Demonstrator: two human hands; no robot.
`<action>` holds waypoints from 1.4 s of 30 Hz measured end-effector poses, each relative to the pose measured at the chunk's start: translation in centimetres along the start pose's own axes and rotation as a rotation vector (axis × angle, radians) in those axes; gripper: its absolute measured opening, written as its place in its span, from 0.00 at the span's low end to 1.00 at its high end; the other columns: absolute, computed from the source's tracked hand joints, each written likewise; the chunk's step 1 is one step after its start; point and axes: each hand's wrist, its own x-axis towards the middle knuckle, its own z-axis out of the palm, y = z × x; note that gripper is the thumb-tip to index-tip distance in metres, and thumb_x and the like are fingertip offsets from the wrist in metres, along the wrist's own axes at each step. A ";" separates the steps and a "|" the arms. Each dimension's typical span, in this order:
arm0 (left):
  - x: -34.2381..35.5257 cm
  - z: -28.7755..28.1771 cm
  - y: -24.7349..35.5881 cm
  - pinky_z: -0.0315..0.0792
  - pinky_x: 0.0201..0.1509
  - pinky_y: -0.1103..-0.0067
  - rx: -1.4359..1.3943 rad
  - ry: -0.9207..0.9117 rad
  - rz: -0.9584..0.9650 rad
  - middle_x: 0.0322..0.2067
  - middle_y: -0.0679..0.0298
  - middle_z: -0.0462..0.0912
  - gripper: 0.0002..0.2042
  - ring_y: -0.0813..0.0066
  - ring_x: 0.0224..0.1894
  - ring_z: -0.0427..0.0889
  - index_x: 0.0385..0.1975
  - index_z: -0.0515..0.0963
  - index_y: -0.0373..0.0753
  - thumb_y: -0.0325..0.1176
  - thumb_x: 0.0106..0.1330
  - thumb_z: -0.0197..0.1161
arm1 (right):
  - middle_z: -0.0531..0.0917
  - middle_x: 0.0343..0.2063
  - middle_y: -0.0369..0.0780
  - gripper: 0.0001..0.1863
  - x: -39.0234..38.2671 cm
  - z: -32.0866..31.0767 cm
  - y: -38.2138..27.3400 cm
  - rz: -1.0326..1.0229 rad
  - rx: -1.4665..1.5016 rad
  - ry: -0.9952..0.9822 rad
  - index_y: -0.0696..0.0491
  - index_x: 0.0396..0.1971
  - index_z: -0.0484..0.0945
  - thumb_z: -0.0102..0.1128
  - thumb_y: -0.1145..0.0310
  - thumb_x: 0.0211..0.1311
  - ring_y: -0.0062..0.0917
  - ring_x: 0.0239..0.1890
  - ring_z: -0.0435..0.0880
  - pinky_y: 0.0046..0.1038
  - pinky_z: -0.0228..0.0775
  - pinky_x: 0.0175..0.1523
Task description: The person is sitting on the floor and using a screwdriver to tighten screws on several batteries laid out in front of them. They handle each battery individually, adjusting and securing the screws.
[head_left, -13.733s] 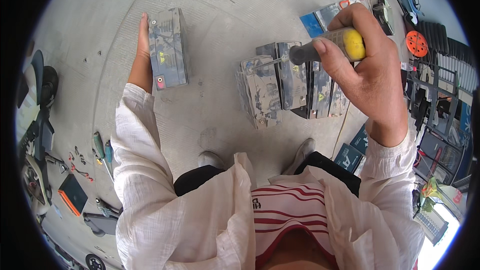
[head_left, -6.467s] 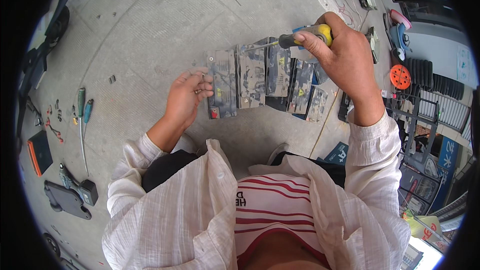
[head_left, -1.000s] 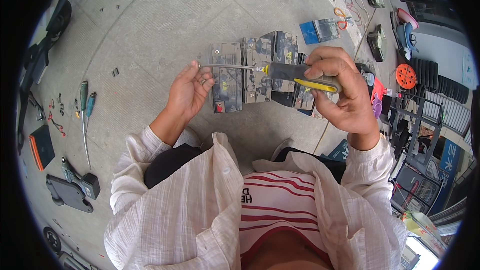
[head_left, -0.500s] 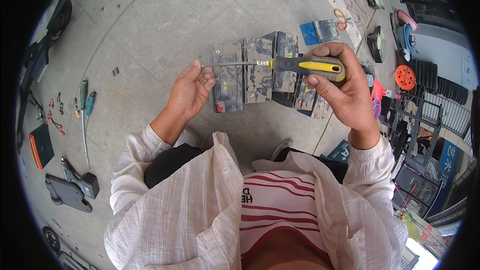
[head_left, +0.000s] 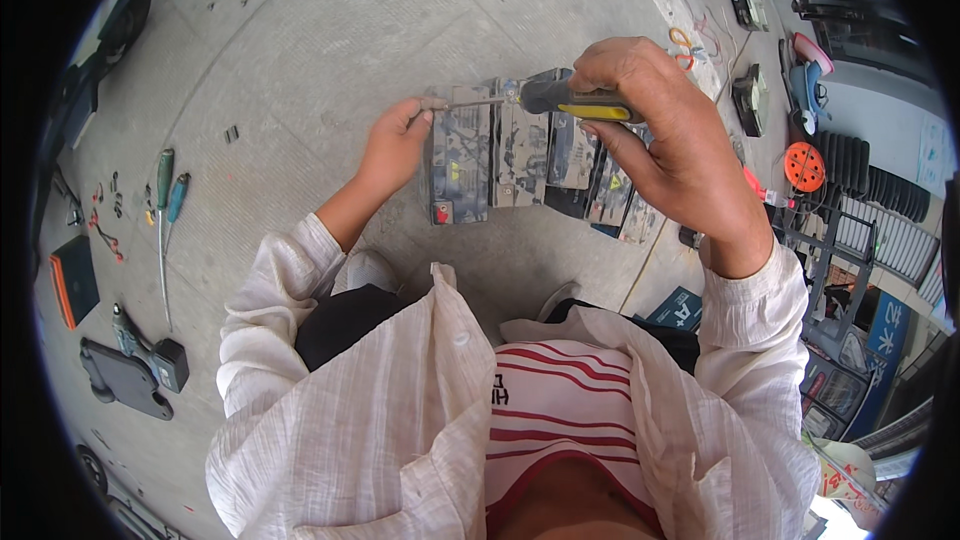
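My right hand [head_left: 680,140] is wrapped over the yellow-and-black handle of a screwdriver [head_left: 545,96]. The shaft points left, above a row of dusty camouflage-patterned batteries [head_left: 462,155] on the floor. My left hand [head_left: 393,148] is closed in a pinch at the shaft's tip, over the far end of the leftmost battery. Whether a small screw sits between those fingertips is too small to tell. Near me, that battery has a red-marked terminal. My right hand and the handle hide parts of the batteries on the right.
To the left lie two long screwdrivers [head_left: 164,230], a cordless drill [head_left: 150,355], an orange-edged dark box [head_left: 75,282] and small loose parts. A blue box [head_left: 678,308] lies by my right knee. Cables, an orange reel [head_left: 804,167] and stacked goods line the right side.
Both hands and the screwdriver have moved farther from me, the tip shifting slightly right and the handle left. My right hand has rolled over the handle, and the shaft looks shorter.
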 end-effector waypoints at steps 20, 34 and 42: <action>-0.3 -0.1 0.2 0.71 0.46 0.80 -0.013 -0.022 -0.018 0.35 0.70 0.79 0.14 0.83 0.37 0.74 0.56 0.77 0.37 0.27 0.72 0.57 | 0.79 0.44 0.40 0.17 6.3 -0.8 -2.3 -0.036 -0.330 -0.320 0.51 0.46 0.74 0.68 0.70 0.57 0.38 0.37 0.83 0.34 0.75 0.39; 0.2 0.3 -1.0 0.69 0.35 0.79 -0.009 0.019 0.023 0.26 0.70 0.73 0.15 0.81 0.29 0.70 0.53 0.79 0.39 0.30 0.68 0.63 | 0.82 0.38 0.44 0.20 5.5 0.3 -1.3 0.098 -0.344 -0.127 0.52 0.52 0.74 0.67 0.64 0.62 0.39 0.37 0.85 0.34 0.76 0.39; 0.2 0.3 -1.3 0.69 0.35 0.80 -0.058 0.015 0.031 0.26 0.71 0.73 0.15 0.82 0.29 0.70 0.54 0.79 0.39 0.29 0.68 0.63 | 0.83 0.32 0.42 0.23 5.0 0.5 -0.5 0.018 -0.450 -0.076 0.53 0.51 0.75 0.69 0.55 0.62 0.35 0.31 0.85 0.32 0.76 0.35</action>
